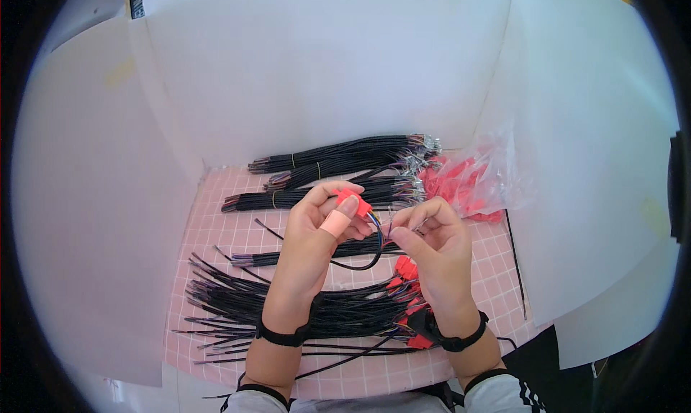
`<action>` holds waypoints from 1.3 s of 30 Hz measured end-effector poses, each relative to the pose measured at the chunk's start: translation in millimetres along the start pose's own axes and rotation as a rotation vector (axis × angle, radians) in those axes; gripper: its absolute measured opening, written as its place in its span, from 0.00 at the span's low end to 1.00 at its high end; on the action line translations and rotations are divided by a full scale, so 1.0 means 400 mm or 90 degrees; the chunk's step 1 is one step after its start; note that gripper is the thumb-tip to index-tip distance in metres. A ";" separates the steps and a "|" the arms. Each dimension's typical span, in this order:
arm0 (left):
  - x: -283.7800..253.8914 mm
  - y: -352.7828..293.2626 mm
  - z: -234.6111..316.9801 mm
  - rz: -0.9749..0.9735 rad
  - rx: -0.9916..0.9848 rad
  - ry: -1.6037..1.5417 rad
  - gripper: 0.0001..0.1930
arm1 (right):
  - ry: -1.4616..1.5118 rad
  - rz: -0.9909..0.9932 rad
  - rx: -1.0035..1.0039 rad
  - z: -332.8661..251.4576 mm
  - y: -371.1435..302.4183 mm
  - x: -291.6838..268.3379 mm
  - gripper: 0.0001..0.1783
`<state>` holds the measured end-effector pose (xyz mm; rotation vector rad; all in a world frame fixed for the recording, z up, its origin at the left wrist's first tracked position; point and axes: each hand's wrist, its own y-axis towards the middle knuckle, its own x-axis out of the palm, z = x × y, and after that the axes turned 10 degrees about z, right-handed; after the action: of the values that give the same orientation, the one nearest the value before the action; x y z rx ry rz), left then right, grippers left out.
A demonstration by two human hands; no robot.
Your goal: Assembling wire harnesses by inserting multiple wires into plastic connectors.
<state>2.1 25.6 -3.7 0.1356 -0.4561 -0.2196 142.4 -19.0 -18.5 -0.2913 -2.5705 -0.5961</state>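
My left hand (pixel 317 215), with a pale finger wrap on its thumb, pinches a red plastic connector (pixel 353 203). Coloured wires run out of the connector into a black cable (pixel 377 251) that loops below it. Just to the right, my right hand (pixel 432 240) has thumb and forefinger pressed together on thin wire ends (pixel 391 229) of the same cable, a short way from the connector. Under my wrists lies a pile of black cables (pixel 288 308), with red connectors (pixel 407 269) at its right end.
Behind my hands lie banded bundles of black cables (pixel 345 152) with bare metal terminals. A clear plastic bag (pixel 468 182) of red connectors sits at the back right. The pink gridded mat (pixel 216 233) covers the table. White panels (pixel 324 60) stand around the back and sides.
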 end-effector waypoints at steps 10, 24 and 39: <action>0.009 -0.016 0.002 -0.033 -0.016 0.009 0.13 | -0.100 0.044 -0.017 -0.024 -0.020 0.010 0.05; 0.017 -0.016 -0.009 -0.055 -0.008 0.017 0.13 | -0.286 0.038 -0.082 -0.030 -0.020 0.003 0.04; 0.022 -0.013 -0.018 -0.034 0.013 0.039 0.12 | -0.385 0.083 -0.233 0.000 -0.025 0.003 0.05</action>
<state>12.2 19.1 -7.5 0.1736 -0.3944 -0.2620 138.4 -27.6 -21.6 -0.8720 -2.9526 -1.0615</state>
